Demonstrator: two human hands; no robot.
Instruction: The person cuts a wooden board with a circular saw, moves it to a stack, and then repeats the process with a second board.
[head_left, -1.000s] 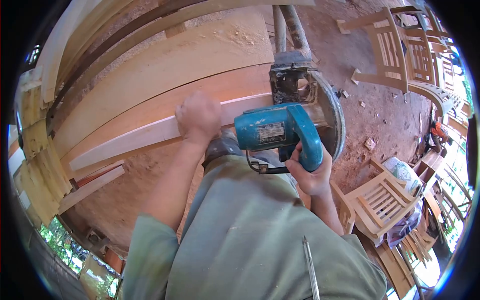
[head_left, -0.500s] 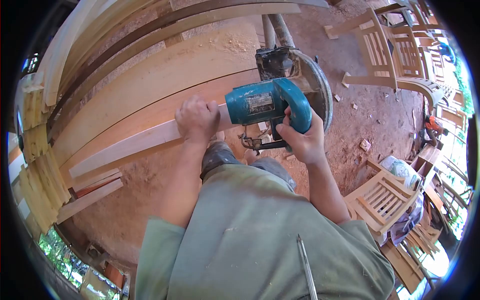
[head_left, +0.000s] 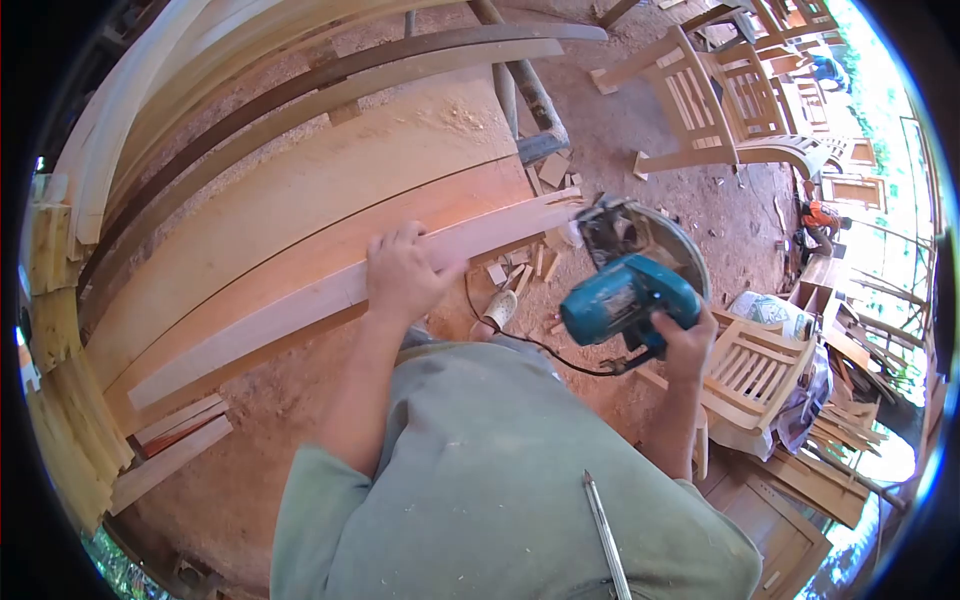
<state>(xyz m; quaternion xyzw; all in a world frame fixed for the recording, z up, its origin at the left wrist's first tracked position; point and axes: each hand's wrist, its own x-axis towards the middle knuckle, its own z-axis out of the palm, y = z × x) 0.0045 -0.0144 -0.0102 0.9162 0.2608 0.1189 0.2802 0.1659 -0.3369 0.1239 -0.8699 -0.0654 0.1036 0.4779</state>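
Observation:
My right hand (head_left: 683, 345) is wrapped round the rear handle of a teal circular saw (head_left: 620, 300), which hangs off the right end of the boards, tilted, its round guard to the upper right. A black cord runs from the saw toward my feet. My left hand (head_left: 408, 272) rests on a long pale narrow board (head_left: 270, 318), its fingers apart. That board lies along the near edge of a wider reddish plank (head_left: 330, 235), and its right end looks rough. Beyond is another wide plank (head_left: 290, 180) with sawdust on it.
Long curved strips (head_left: 300, 110) lie across the far side. Wooden chairs (head_left: 690, 100) stand at the upper right, and a slatted wooden piece (head_left: 757, 372) is at the right. Offcuts (head_left: 515, 278) litter the ground by my feet. A person in orange (head_left: 822, 216) is far off right.
The saw, in my right hand, has moved right and down, off the board's end. My left hand's fingers have opened from a curled pose. The view has shifted slightly.

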